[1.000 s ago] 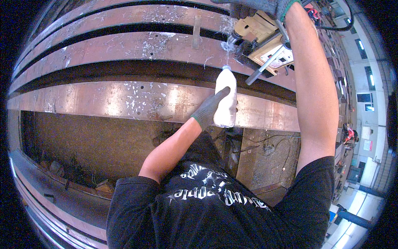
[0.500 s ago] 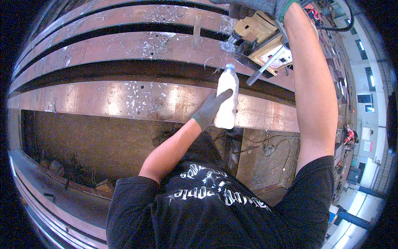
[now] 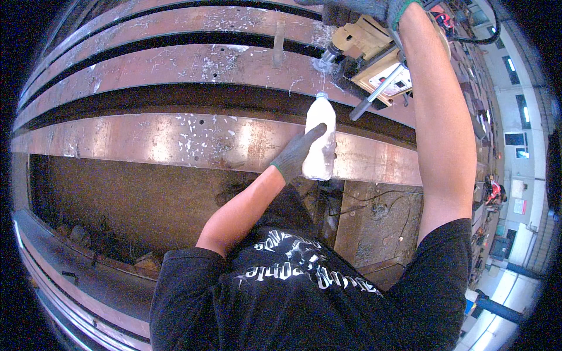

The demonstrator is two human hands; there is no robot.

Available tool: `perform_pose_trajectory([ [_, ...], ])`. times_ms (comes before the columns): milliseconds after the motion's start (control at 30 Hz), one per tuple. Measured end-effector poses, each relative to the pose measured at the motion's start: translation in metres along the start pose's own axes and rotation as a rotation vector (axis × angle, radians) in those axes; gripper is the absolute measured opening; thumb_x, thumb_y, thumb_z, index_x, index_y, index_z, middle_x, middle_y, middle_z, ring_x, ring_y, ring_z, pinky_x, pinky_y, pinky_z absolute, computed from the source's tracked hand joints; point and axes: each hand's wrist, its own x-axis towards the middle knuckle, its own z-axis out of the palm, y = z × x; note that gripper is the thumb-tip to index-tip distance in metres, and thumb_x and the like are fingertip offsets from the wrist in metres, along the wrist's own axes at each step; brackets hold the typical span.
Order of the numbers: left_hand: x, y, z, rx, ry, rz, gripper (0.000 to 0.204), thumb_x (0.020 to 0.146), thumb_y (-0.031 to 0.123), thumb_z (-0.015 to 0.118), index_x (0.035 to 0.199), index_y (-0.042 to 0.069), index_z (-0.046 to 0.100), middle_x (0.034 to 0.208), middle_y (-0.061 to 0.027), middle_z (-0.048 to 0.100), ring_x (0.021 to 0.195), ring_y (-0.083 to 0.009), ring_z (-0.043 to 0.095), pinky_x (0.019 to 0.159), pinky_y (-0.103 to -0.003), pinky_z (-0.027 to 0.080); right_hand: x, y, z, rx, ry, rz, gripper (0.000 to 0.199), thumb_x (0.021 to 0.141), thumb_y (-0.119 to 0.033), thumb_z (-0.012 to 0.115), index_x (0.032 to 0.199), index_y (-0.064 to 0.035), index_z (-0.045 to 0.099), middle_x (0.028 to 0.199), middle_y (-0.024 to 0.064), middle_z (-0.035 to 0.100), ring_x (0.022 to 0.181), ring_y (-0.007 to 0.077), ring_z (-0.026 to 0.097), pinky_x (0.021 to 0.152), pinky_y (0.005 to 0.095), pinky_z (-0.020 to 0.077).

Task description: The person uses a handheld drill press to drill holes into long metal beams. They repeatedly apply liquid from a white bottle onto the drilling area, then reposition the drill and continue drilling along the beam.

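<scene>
Rusty steel beams (image 3: 175,140), white bottle (image 3: 320,143), drill (image 3: 366,50)

Across the left and centre of the frame the rusty steel beams (image 3: 175,137) lie bare apart from scattered metal chips (image 3: 205,64), so a hand could pass freely along their flat tops there. Dark gaps run between the beams, too narrow to tell whether fingers would fit. At upper right the way is crowded: the drilling machine (image 3: 366,44) sits on a beam, its lever handle (image 3: 374,93) juts down and left, and the white bottle (image 3: 320,140) stands tipped just below the bit. The left hand (image 3: 298,152) grips the bottle from the left; the right hand (image 3: 363,7) blocks the top edge.
</scene>
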Motion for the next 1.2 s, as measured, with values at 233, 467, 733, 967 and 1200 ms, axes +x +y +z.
perform_pose_trajectory([
  [233,0.003,-0.005,-0.007,-0.007,-0.039,0.007,0.052,0.098,0.045,0.070,0.122,0.000,0.062,0.100,-0.0101,0.072,0.083,-0.0217,0.072,0.075,-0.036,0.061,0.004,0.003,0.003,0.051,-0.032,-0.005,0.066,0.095,-0.062,0.059,0.128,-0.0064,0.073,0.104,0.0103,0.079,0.096,0.0213,0.074,0.096,0.0377,0.0549],
  [467,0.002,-0.003,-0.024,0.103,0.051,0.103,0.048,0.104,0.046,0.058,0.126,0.004,0.062,0.100,-0.0075,0.072,0.085,-0.0230,0.071,0.078,-0.038,0.061,0.025,-0.004,0.013,-0.151,-0.127,-0.014,0.062,0.097,-0.066,0.052,0.105,-0.0119,0.080,0.101,0.0085,0.078,0.099,0.0166,0.072,0.114,0.0473,0.0358],
  [733,0.009,-0.010,-0.050,0.470,0.202,0.258,0.061,0.100,0.033,0.066,0.145,-0.002,0.045,0.124,-0.0166,0.067,0.108,-0.0291,0.069,0.091,-0.042,0.059,0.040,0.038,0.029,0.206,-0.117,-0.121,0.076,0.085,-0.066,0.070,0.132,-0.0060,0.069,0.121,0.0170,0.074,0.098,0.0276,0.072,0.083,0.0464,0.0574],
  [967,0.015,-0.039,-0.079,0.516,0.124,0.280,0.070,0.096,0.032,0.069,0.150,-0.001,0.039,0.132,-0.0178,0.061,0.118,-0.0295,0.063,0.097,-0.044,0.055,0.063,0.060,0.039,0.358,-0.144,-0.139,0.075,0.082,-0.064,0.075,0.134,-0.0102,0.069,0.121,0.0197,0.073,0.099,0.0329,0.073,0.091,0.0494,0.0558],
  [1200,0.002,-0.027,-0.085,0.398,0.114,0.280,0.068,0.094,0.040,0.072,0.140,-0.004,0.048,0.123,-0.0167,0.062,0.105,-0.0290,0.066,0.087,-0.043,0.059,0.077,0.047,0.041,0.366,-0.191,-0.132,0.071,0.085,-0.057,0.076,0.142,-0.0169,0.064,0.130,0.0194,0.070,0.111,0.0348,0.071,0.098,0.0504,0.0543],
])
